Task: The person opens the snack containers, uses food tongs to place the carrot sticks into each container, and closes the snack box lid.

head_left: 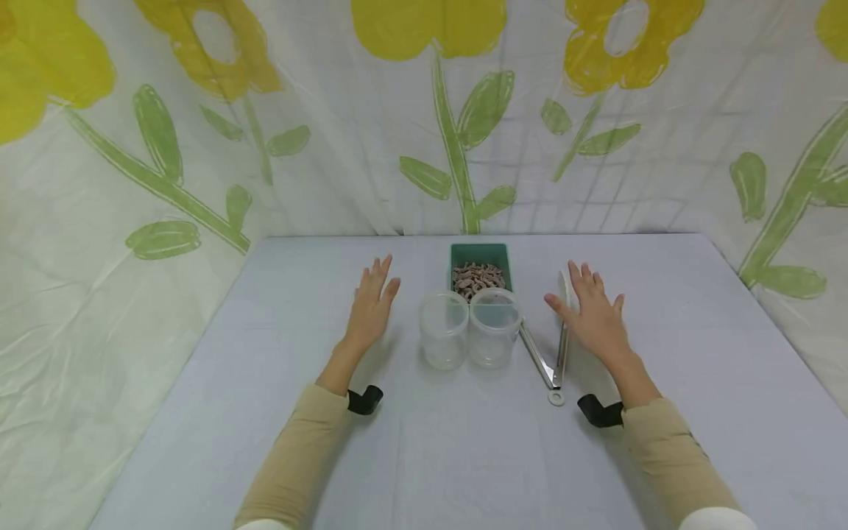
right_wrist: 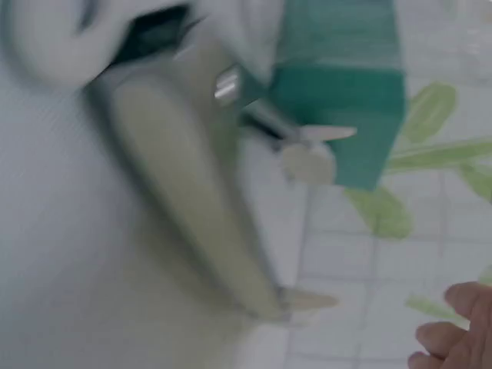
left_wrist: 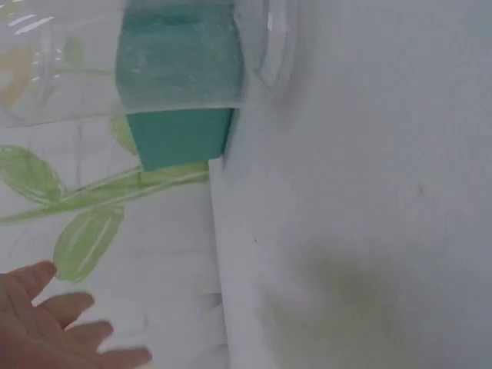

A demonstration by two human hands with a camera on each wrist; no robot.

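Note:
My left hand [head_left: 372, 311] is held out over the table with its fingers extended, to the left of two clear plastic jars. The left jar [head_left: 444, 338] and the right jar [head_left: 493, 337] stand upright side by side. My right hand [head_left: 594, 316], fingers spread, hovers beside metal tongs [head_left: 539, 357] with pale tips; it overlaps one arm of them in the head view. The tongs lie spread apart, ring end toward me. Behind the jars sits a green container [head_left: 480, 253] holding many small brownish curled pieces [head_left: 478, 279]. Neither hand holds anything.
A pale cloth covers the table [head_left: 464, 456]. At its far edge hangs a white curtain [head_left: 331, 184] printed with yellow flowers and green leaves. Black wrist mounts stick out beside the left wrist [head_left: 366, 400] and the right wrist [head_left: 599, 411].

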